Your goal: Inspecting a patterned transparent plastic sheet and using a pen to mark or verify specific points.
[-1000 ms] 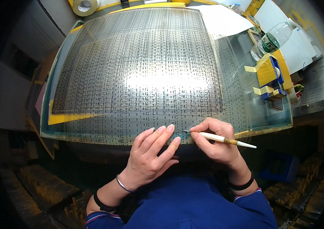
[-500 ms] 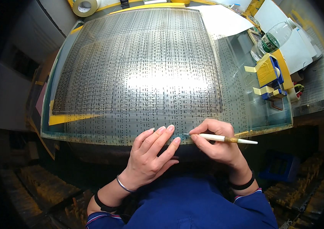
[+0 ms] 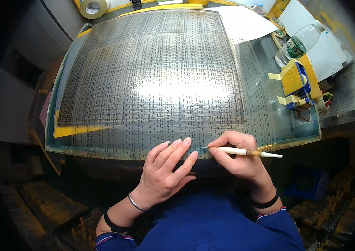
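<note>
Tip work seems in hand at lower centre: your right hand (image 3: 244, 163) pinches a white pen-like tool (image 3: 232, 150) near the lower edge of the dotted sheet (image 3: 144, 133), your left hand (image 3: 165, 170) is loosely spread, gripping nothing, and the next move likely wants steadiness.

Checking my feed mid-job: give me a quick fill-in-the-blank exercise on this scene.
1. The right hand holds a slim tool, mostly ____ in colour.
2. Its tip points toward the ____ hand.
3. The label on the clear bottle is mainly ____.
4. The shirt is coloured ____.
Missing words: white; left; green; blue.
</note>
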The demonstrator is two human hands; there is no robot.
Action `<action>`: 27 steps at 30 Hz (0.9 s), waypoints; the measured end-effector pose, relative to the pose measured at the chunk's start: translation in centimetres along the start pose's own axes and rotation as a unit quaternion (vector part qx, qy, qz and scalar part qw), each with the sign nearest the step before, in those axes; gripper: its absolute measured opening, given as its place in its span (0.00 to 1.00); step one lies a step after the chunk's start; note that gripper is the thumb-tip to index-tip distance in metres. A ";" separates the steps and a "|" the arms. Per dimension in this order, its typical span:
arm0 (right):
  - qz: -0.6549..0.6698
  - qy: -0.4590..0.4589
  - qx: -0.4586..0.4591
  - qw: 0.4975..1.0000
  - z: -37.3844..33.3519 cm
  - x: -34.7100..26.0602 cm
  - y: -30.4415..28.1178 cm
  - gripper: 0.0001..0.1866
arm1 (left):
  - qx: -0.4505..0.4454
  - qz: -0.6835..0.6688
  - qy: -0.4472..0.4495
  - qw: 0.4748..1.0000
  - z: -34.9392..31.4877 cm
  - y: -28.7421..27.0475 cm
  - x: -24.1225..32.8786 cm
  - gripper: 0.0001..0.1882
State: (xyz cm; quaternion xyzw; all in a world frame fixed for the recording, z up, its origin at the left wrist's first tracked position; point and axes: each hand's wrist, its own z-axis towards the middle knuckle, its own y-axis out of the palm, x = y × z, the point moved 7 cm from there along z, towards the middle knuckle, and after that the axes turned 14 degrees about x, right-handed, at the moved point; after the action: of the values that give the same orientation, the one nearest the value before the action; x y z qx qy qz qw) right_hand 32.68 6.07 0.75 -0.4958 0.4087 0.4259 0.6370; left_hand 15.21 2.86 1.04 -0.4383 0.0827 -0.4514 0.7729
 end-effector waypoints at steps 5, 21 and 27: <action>0.015 0.022 0.022 0.999 -0.1 0.5 0.1 0.03 | 0.001 -0.001 -0.001 1.000 -0.1 0.1 0.0 0.32; 0.171 0.112 0.036 0.978 0.0 0.9 -0.7 0.05 | -0.011 -0.001 0.003 1.000 0.4 -0.2 -0.3 0.34; 0.173 0.047 0.157 0.971 0.0 0.3 -3.6 0.07 | -0.045 -0.056 -0.032 0.997 2.0 -1.6 -2.4 0.41</action>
State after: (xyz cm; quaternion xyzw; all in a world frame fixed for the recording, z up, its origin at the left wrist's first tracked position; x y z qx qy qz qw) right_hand 36.15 5.59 1.52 -0.3304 0.5799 0.4363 0.6035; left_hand 13.82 5.59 2.78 -0.4906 0.0533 -0.4760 0.7280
